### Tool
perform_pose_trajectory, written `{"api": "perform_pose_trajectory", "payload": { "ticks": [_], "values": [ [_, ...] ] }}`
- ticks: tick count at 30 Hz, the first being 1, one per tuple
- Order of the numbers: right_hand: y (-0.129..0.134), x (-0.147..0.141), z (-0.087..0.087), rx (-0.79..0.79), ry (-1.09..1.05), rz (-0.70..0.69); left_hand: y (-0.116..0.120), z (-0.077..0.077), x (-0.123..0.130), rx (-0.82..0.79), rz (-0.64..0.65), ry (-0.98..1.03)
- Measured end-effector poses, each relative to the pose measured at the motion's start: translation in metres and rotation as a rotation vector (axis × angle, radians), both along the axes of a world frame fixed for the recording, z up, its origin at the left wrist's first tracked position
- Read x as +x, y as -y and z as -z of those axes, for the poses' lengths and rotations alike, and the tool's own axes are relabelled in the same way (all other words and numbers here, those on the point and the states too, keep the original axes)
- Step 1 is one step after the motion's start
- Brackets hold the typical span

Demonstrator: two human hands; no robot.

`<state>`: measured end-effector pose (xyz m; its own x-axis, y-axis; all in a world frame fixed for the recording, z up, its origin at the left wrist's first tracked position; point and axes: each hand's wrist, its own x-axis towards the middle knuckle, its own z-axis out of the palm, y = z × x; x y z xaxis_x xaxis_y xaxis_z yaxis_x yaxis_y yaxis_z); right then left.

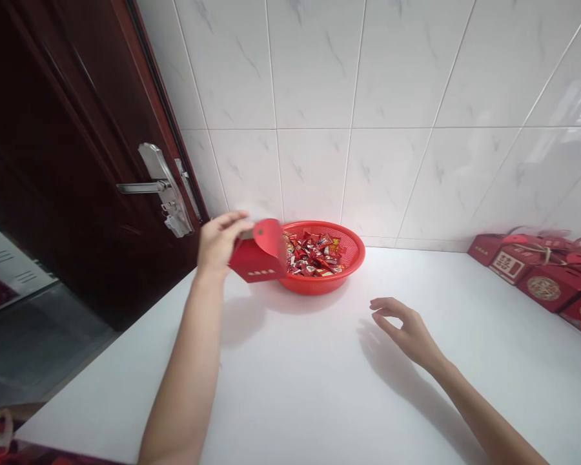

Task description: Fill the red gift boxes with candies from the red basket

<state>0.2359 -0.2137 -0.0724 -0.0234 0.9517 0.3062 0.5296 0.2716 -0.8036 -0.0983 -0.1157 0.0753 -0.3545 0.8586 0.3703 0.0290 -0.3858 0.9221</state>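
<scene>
My left hand (pixel 223 242) grips a red box (pixel 259 259) by its upper edge and holds it above the white table, left of the basket. A rounded flap stands up from the box, and its interior is hidden. Right beside it, a red plastic basket (pixel 314 285) holds a pile of small wrapped candies (pixel 315 253). Over the table on the right, my right hand (pixel 404 328) has its fingers curved and apart, with nothing between them.
Several red decorated boxes (pixel 545 271) stand in a group at the table's right edge. A tiled wall (pixel 314 97) rises behind the white table (pixel 290 387). A dark door (pixel 77 129) with a metal handle is on the left. Red items show at the lower left corner.
</scene>
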Motion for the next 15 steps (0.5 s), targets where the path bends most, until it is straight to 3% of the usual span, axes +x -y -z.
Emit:
{"api": "perform_pose_trajectory", "payload": {
  "ticks": [4,6,10,15],
  "values": [
    [0.007,-0.006,-0.008,-0.054,-0.146,-0.006,0.033,0.012,0.067,-0.076,0.504,-0.252],
    [0.01,-0.009,-0.013,-0.054,-0.252,-0.03,0.046,0.022,0.09,-0.119,0.673,-0.416],
    [0.014,-0.011,-0.016,-0.02,-0.44,-0.086,0.061,0.034,0.108,-0.118,0.791,-0.591],
    [0.019,-0.012,-0.015,-0.043,-0.521,-0.093,0.07,0.034,0.107,-0.137,0.827,-0.697]
  ]
}}
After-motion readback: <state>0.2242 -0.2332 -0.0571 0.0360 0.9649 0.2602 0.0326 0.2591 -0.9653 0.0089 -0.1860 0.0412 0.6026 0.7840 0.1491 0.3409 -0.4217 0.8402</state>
